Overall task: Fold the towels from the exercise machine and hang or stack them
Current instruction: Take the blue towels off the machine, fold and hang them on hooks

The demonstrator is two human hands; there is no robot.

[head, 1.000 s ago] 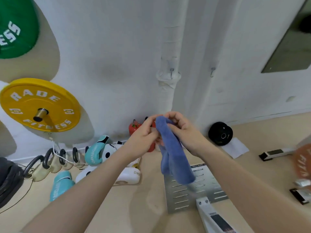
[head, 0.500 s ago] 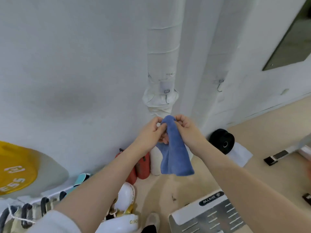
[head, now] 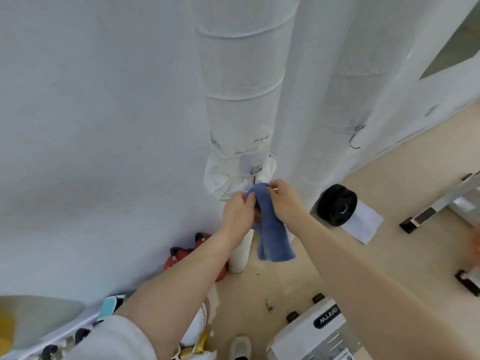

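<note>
White wrapped pipe (head: 240,100) behind soft folded blue towel (head: 272,229), both hands' fingers (head: 250,201) pinching its top

I have both arms stretched forward and up, forearms bare. My left hand (head: 237,211) and right hand (head: 284,201) meet close together, each with a closed pinching grip, fingers curled, knuckles facing me.

White wall (head: 91,126) with wrapped pipes (head: 239,87) meets a beige floor (head: 389,203).
</note>
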